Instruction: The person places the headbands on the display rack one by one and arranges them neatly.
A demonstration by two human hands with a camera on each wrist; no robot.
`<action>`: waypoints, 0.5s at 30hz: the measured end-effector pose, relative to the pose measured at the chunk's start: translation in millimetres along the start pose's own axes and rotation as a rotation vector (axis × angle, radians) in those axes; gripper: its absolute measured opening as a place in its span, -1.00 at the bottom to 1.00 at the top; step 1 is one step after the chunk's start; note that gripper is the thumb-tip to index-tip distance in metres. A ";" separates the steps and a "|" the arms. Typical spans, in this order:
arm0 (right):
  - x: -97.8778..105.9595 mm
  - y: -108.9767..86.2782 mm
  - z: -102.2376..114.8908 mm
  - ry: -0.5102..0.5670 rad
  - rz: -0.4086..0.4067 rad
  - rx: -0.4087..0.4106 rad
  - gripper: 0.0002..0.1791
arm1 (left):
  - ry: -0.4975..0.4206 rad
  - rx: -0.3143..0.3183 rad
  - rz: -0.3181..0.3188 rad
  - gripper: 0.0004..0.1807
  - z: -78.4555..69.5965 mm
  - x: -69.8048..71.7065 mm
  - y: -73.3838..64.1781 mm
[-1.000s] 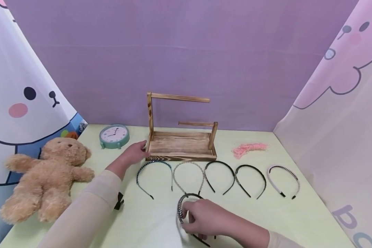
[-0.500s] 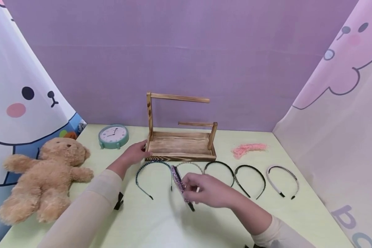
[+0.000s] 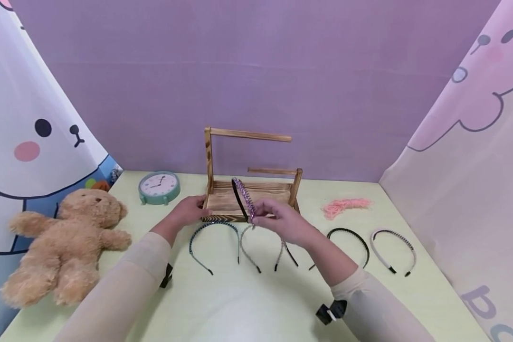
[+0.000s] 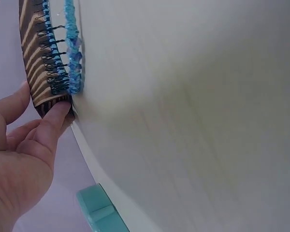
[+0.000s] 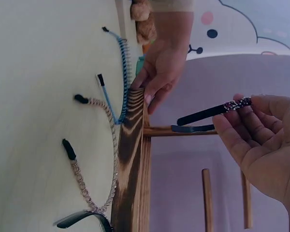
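My left hand (image 3: 187,212) grips the left end of a wooden two-bar stand (image 3: 251,135), its thumb and fingers on either side of the tray's corner in the left wrist view. Between thumb and fingers my right hand (image 3: 282,221) pinches a purple glittery headband (image 3: 244,197), raised in front of the stand. Its black tip ends (image 5: 200,115) show in the right wrist view. Along the stand's front edge lie a blue headband (image 3: 215,223) and a pale beaded headband (image 3: 249,259). A black headband (image 3: 290,254) is partly hidden by my right forearm.
Farther right lie another black headband (image 3: 361,238) and a whitish headband (image 3: 376,251). Behind them is a bundle of pink cord (image 3: 346,205). A teal clock (image 3: 158,186) sits left of the stand, and a teddy bear (image 3: 68,247) lies at the table's left edge.
My right hand has lifted the purple headband off the table's front area and carried it up and away from me toward the stand. My left hand has stayed on the stand.
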State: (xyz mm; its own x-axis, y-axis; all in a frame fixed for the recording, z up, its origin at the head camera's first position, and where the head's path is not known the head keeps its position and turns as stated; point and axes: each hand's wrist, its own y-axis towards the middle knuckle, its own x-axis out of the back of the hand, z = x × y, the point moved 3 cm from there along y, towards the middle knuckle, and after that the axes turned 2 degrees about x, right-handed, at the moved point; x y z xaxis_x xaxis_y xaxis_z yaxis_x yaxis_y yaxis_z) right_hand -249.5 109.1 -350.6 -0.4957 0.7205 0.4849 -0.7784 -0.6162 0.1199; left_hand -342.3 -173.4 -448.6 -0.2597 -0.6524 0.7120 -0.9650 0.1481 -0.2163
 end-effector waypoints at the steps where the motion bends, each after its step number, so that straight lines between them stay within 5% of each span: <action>1: 1.3 4.6 -2.8 0.005 -0.016 0.003 -0.83 | 0.006 -0.004 -0.002 -0.25 -0.4 0.1 0.4; 15: 23.4 44.2 -53.3 0.095 -0.209 -0.041 -0.79 | 0.032 -0.001 0.004 -0.28 -5.3 0.5 -0.5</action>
State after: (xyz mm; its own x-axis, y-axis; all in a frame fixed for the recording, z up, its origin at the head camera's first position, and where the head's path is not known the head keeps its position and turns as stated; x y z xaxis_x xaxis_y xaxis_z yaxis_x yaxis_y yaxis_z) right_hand -316.0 115.7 -380.0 -0.3548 0.8589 0.3693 -0.8820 -0.4385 0.1725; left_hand -342.1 -169.9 -444.6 -0.2644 -0.6275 0.7323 -0.9641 0.1513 -0.2185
